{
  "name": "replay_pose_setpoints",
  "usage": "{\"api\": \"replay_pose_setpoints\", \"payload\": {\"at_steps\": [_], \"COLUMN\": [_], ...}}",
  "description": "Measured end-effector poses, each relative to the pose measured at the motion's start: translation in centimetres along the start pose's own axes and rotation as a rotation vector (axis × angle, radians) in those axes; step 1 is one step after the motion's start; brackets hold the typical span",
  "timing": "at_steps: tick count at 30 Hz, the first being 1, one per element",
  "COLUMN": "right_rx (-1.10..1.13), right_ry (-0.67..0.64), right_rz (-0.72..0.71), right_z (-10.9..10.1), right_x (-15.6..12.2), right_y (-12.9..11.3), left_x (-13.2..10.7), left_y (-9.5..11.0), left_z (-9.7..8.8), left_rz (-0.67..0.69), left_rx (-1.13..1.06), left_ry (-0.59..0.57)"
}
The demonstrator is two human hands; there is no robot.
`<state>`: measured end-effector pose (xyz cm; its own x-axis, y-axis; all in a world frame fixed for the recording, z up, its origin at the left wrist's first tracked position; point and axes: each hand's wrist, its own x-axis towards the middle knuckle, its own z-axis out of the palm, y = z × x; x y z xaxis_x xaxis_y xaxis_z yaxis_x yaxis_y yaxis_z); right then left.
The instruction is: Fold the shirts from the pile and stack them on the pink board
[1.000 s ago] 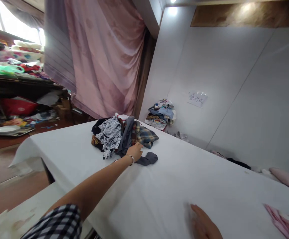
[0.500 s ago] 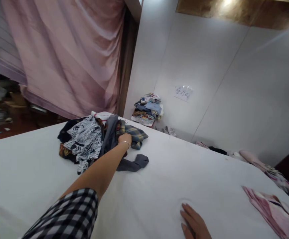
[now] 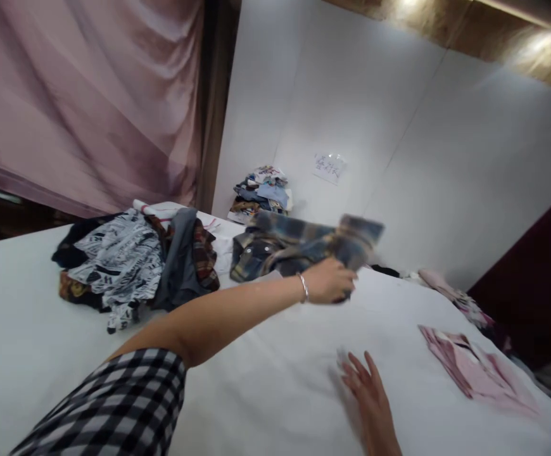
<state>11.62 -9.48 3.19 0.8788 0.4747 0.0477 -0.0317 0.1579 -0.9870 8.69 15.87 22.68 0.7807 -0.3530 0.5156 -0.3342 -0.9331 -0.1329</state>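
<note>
My left hand, a bracelet at its wrist, is closed on a blue, grey and tan plaid shirt. Cloth bunches up around the fingers, blurred by motion, and the rest trails left above the white tabletop. To the left lies a heap of clothes, with a black-and-white printed garment, a grey garment and a brown plaid piece. My right hand is near the table's front, fingers spread, holding nothing.
A folded pink garment lies at the right of the table. Against the wall stands a stack of folded clothes, with a paper sign above to its right. More clothes line the far right edge. A pink curtain hangs at the left.
My left hand has pulled the plaid shirt out of the heap and carried it to the right. My right hand has its fingers more spread. The view has turned rightward.
</note>
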Motion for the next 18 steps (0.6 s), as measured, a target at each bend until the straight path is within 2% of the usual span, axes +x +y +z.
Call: {"api": "replay_pose_setpoints", "payload": {"at_steps": [1,2,3,5,7,9,12,15,18], "right_rx": [0.124,0.226,0.307,0.409,0.466,0.516,0.606,0.602,0.511], "right_ry": [0.038,0.055,0.058,0.056,0.079,0.122,0.133,0.116,0.064], "right_rz": [0.003,0.024,0.058,0.135,0.187,0.216,0.258,0.223,0.177], "right_z": [-0.3,-0.7,-1.0,-1.5,-1.8,-1.9,-2.1,-2.2,-2.2], "right_x": [0.3,0.6,0.8,1.3,1.5,1.7,2.0,2.2,2.2], "right_y": [-0.4,-0.9,-1.3,-2.0,-2.3,-2.3,-1.8,-1.3,-1.1], "left_x": [-0.4,-1.1,-2.1,-4.0,-5.5,-6.2,-6.2,-5.8,-5.2], "left_y": [2.5,4.6,6.3,8.1,7.7,6.0,3.0,1.5,1.6], "left_z": [1.5,2.8,4.0,5.6,6.7,7.4,8.2,9.4,10.9], "left_rz": [0.141,0.22,0.243,0.135,-0.093,-0.326,-0.586,-0.764,-0.875], "left_rx": [-0.135,-0.264,-0.37,-0.508,-0.53,-0.477,-0.362,-0.289,-0.26], "left_ry": [-0.057,-0.09,-0.114,-0.146,-0.175,-0.197,-0.208,-0.239,-0.296]}}
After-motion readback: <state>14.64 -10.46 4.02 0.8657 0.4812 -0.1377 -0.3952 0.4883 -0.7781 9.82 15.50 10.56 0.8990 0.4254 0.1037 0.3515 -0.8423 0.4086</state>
